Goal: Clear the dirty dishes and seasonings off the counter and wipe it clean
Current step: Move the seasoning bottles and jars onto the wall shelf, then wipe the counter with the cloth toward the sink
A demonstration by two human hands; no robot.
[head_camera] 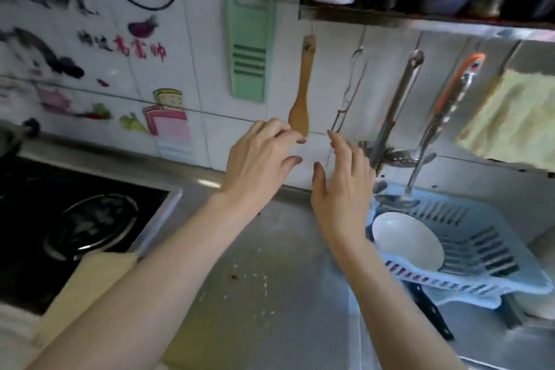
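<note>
Presently, item one: steel counter point(270, 294), bare of dishes, with scattered white crumbs point(255, 279) and a small red speck point(232, 277) near its middle. Item two: left hand point(258, 159), raised above the counter before the tiled wall point(198, 75), fingers loosely bent, holding nothing, fingertips close to the blade of a hanging wooden spatula point(301, 90); contact cannot be told. Item three: right hand point(342, 186), just beside the left, fingers straight and spread, holding nothing. Item four: blue dish rack point(480, 252) to the right, over the sink, containing a white bowl point(407, 239). Item five: black stovetop point(75, 213) to the left, a pale cutting board point(87, 288) at its near edge. Item six: wall fittings, namely a green slicer point(249, 45), metal ladles point(399, 108), a yellow cloth point(510, 117), and a loaded metal shelf point(420, 18).
</note>
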